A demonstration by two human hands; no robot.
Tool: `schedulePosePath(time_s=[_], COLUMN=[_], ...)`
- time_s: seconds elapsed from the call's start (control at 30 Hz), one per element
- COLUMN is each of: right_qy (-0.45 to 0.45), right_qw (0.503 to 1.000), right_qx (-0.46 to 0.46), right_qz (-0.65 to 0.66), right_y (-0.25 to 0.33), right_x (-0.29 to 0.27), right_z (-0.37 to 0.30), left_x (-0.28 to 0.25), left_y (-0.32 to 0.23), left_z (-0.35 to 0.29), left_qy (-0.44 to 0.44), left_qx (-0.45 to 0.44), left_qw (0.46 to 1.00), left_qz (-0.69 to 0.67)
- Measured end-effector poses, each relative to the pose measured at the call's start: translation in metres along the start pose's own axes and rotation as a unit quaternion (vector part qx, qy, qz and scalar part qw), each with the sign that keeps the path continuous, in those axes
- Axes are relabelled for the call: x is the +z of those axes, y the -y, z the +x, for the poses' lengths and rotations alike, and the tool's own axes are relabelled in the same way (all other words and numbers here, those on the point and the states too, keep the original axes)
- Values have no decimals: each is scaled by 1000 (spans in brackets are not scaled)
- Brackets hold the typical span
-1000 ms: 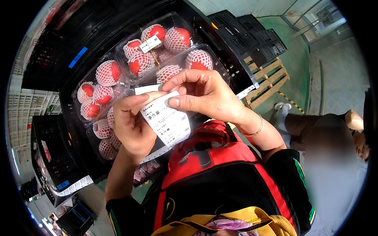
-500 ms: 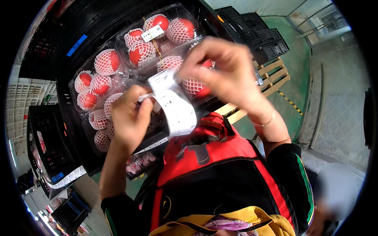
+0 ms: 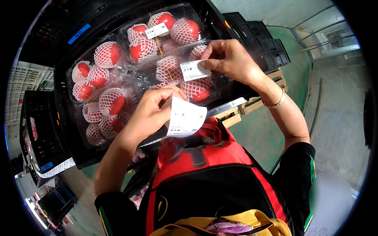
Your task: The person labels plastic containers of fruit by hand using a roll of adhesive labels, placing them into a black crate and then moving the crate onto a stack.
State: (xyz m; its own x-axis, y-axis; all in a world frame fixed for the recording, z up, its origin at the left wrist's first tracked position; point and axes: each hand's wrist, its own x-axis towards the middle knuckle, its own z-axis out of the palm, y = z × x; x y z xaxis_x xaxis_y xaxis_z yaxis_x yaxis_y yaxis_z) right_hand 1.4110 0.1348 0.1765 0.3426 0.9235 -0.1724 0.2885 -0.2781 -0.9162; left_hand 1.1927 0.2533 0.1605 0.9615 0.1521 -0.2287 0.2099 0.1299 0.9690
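Note:
My left hand [image 3: 151, 110] is closed on a curling strip of white printed labels [image 3: 186, 118], above the near edge of the black crate. In my right hand [image 3: 233, 61], a single white label [image 3: 193, 71] is pinched between thumb and fingers, apart from the strip. It is over a clear plastic clamshell box [image 3: 143, 80] of red round fruit in white foam nets. The box behind it holds more netted fruit [image 3: 185, 30] and bears a stuck-on label [image 3: 156, 30]. A yellow band runs across both boxes. Two more clear boxes lie to the left.
The black crate [image 3: 75, 151] surrounds the boxes, with a blue tag [image 3: 79, 34] on its far wall. Black crates [image 3: 271, 49] are stacked on a wooden pallet [image 3: 232, 118] at right. Another black crate [image 3: 43, 129] stands left. A red and black bag [image 3: 212, 157] hangs before me.
My right hand has moved away from the strip and now holds a separate label over the near right box. The left hand has shifted slightly right with the strip.

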Motion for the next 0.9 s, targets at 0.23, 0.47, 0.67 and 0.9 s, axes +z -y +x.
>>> schedulePosePath(time_s=[0.23, 0.47, 0.67, 0.9], right_qy=[70, -5, 193, 333], right_qw=[997, 882, 967, 928], right_qx=[-24, -165, -129, -146], right_qz=[25, -441, -106, 85], right_y=[-12, 8, 70, 99], right_x=[40, 51, 53, 136], right_z=[26, 25, 20, 26], left_x=[-5, 1, -10, -10], left_y=[6, -1, 2, 5], left_z=[-11, -20, -73, -117], left_qy=[10, -104, -291, -465], left_qx=[80, 57, 195, 215], left_qw=[997, 988, 935, 859], left_qz=[-18, 103, -48, 21])
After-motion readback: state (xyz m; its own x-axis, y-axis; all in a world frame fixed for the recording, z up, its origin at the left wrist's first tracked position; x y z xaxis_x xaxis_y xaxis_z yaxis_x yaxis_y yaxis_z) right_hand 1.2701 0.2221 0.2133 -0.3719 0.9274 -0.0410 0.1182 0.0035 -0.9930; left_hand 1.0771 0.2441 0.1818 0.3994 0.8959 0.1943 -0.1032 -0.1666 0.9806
